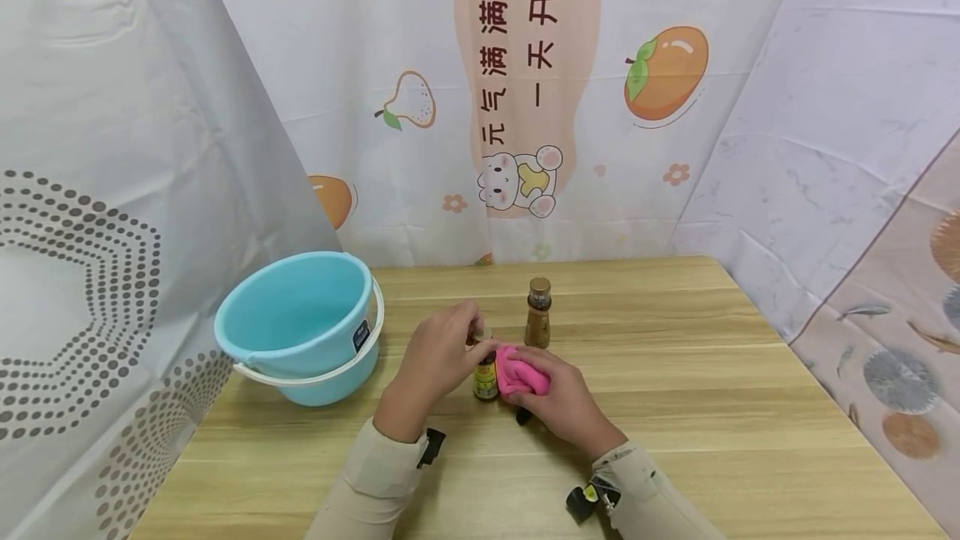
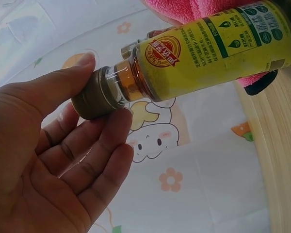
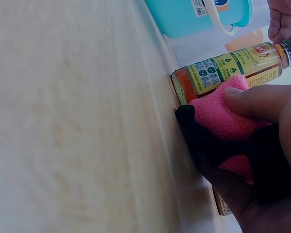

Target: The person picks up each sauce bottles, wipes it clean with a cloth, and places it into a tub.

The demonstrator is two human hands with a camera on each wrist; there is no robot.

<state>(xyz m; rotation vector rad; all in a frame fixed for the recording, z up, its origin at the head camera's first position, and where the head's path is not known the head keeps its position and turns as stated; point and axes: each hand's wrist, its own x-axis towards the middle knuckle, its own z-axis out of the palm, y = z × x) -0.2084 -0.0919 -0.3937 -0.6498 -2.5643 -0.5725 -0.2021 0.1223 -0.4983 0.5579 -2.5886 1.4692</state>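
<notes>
- At the centre of the head view, my left fingers [image 2: 117,127] pinch the dark cap [image 2: 91,97], thumb on one side and fingertips on the other, with only the cap's width between them.
- The yellow-labelled bottle [image 1: 486,377] under that cap is upright in the middle of the frame, amber glass showing at its neck in the left wrist view.
- Just to its right, my right fingers [image 1: 542,359] curl around a bunched pink cloth [image 1: 514,375], the thumb pressed into the fabric; the cloth lies against the bottle's side.
- A second bottle [image 1: 537,325], brown with a gold-brown cap, stands upright on the wood-grain desk [image 1: 712,357], a little above the cloth in the frame.
- At left of centre, a light-blue bucket [image 1: 330,392] sits on the desk, its white handle [image 1: 300,379] lowered across the front.
- Beige sleeves [image 1: 384,461] enter from the bottom edge, black gear at both wrists.
- Filling the upper frame, a white curtain [image 1: 345,40] carries fruit drawings, a cartoon rabbit and vertical columns of Chinese characters.
</notes>
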